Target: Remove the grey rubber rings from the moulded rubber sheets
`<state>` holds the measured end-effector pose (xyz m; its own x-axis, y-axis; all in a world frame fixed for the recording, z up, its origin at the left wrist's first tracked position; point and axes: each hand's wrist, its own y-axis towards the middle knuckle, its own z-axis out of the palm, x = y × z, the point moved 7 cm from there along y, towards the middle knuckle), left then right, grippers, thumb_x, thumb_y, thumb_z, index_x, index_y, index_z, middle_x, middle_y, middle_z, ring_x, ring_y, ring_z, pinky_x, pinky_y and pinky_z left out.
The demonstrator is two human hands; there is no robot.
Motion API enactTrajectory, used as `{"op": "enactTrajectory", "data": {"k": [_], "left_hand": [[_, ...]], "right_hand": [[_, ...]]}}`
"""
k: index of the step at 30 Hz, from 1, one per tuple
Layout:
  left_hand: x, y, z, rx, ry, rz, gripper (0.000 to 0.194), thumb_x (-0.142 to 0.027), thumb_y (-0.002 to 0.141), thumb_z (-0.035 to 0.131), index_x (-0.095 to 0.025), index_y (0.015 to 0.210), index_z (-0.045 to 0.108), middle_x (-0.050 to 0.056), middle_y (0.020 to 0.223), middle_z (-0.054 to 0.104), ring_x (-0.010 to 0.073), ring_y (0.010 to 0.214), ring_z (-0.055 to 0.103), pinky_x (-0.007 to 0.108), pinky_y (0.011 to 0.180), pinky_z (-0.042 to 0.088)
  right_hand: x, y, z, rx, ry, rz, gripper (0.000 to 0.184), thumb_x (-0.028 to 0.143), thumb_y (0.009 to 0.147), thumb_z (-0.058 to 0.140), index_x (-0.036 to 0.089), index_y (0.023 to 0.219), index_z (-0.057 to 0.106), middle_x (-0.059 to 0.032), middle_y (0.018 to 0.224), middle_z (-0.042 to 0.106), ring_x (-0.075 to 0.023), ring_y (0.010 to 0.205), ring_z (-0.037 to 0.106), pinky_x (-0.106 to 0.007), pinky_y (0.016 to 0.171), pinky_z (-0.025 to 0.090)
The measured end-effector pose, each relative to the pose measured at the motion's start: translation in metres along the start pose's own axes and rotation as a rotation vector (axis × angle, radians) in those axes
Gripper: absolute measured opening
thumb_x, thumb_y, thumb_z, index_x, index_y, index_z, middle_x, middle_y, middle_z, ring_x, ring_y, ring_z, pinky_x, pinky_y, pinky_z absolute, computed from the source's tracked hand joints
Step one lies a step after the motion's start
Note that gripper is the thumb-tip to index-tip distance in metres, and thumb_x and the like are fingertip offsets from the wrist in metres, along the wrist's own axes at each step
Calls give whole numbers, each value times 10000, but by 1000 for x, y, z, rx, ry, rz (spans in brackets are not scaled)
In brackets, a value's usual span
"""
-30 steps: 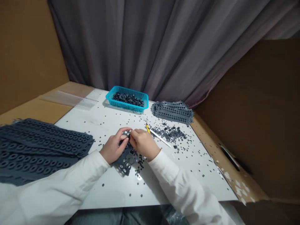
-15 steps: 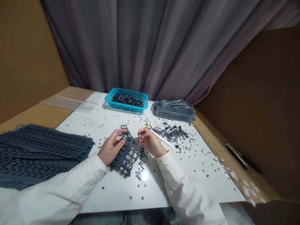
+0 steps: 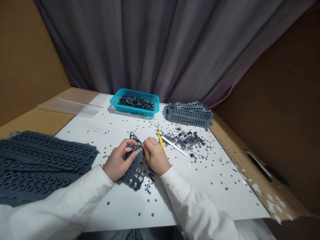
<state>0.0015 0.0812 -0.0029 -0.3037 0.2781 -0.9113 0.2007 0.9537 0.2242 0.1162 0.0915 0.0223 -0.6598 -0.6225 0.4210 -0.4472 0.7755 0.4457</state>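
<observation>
Sheet of dark grey, rubbery material punched with rows of round holes [image 3: 136,170] lies at the near middle of the white, smooth tabletop [image 3: 120,213], its upper part raised between two bare hands. The left hand [image 3: 117,163], in a white sleeve, grasps it from the left, thumb on the near face and fingers curled over the top. The right hand [image 3: 157,156] has its fingertips bunched in a pinch at the sheet's upper right edge — whether a small piece sits between them is hidden.

Small, round, dark grey discs [image 3: 147,188] lie just right of the sheet, and a denser heap of small dark grey bits [image 3: 187,140] spreads farther right. Between that heap and the right hand are a slim yellow tool [image 3: 161,139] and a thin white strip [image 3: 175,146], close together at their far ends.

At the left lies a broad stack of dark grey sheets with raised rings [image 3: 45,166]. A bright blue, rectangular plastic basket [image 3: 156,111] stands at the far middle, holding many small dark pieces [image 3: 136,102]; to its right rests a pile of grey perforated sheets [image 3: 188,114]. Behind everything hangs a grey, pleated fabric curtain [image 3: 140,43].
</observation>
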Motion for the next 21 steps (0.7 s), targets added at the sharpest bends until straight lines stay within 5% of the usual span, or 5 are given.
{"op": "enactTrajectory", "data": {"k": [5, 10, 14, 18, 21], "left_hand": [[-5, -4, -2, -75, 35, 55, 151, -243, 824, 514, -190, 963, 486, -18, 678, 600, 116, 575, 557, 220, 555, 405], [-15, -16, -10, -125, 90, 155, 146, -227, 810, 533, -196, 951, 545, -6, 727, 584, 131, 664, 576, 236, 629, 431], [0, -3, -9, -89, -86, -98, 220, -341, 832, 502, -186, 982, 544, -55, 564, 482, 113, 533, 498, 217, 517, 385], [14, 5, -5, -70, -371, -294, 262, -367, 790, 555, -167, 959, 567, 5, 713, 610, 148, 654, 575, 249, 589, 442], [18, 5, 2, -9, -535, -343, 377, -299, 744, 615, -177, 1091, 531, 44, 862, 657, 178, 763, 620, 277, 663, 470]], "right_hand": [[-19, 3, -7, -88, -46, 95, 240, 201, 898, 344, 195, 669, 412, -36, 710, 469, -166, 702, 425, -272, 665, 340], [-78, -6, -56, -415, -17, 454, 270, 219, 858, 353, 216, 594, 294, 3, 607, 376, -151, 600, 355, -284, 613, 309], [-74, 1, -39, -274, 575, 464, 245, 369, 843, 396, 207, 659, 381, 22, 599, 414, -134, 583, 415, -267, 603, 354], [-64, -1, 3, -107, 1372, 687, 116, 301, 721, 480, 201, 721, 421, 5, 675, 498, -123, 573, 485, -304, 644, 442], [-63, -7, 15, -48, 1582, 802, 129, 202, 624, 483, 194, 744, 435, -18, 728, 537, -122, 592, 495, -300, 630, 449]]}}
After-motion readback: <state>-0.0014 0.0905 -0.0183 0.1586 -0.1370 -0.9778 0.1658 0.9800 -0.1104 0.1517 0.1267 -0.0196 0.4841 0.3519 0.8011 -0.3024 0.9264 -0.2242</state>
